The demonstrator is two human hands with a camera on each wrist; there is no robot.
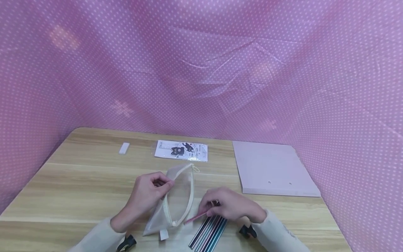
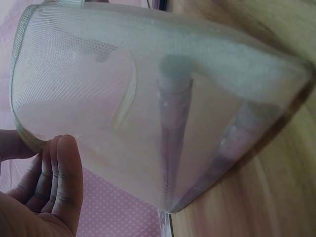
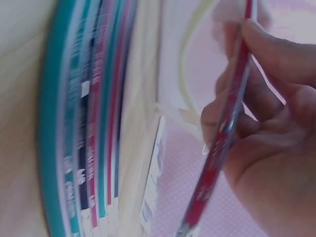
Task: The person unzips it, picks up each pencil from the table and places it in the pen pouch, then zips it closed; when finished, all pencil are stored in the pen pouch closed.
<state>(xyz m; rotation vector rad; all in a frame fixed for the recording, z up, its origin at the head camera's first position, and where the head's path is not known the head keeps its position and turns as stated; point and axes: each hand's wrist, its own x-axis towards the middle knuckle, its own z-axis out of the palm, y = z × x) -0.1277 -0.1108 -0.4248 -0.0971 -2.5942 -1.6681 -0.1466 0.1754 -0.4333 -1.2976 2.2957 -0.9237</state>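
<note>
A cream mesh zip pouch (image 1: 157,220) stands with its mouth spread wide. My left hand (image 1: 146,192) pinches the left side of its rim between thumb and fingers. Through the mesh, in the left wrist view, two slender pale-ended items (image 2: 174,108) show inside. My right hand (image 1: 225,204) holds a red pencil (image 3: 212,153), one end of which points toward the pouch's right edge. Beneath that hand several pencils (image 1: 209,234) in green, red and dark colours lie side by side on the table.
Behind the pouch lies a ruler set packet (image 1: 181,150) with black cats on it. A small white block (image 1: 124,148) is at the back left, and a pale pink folder (image 1: 270,168) at the right. Pink dotted cloth (image 1: 201,87) hangs around the wooden table (image 1: 78,175).
</note>
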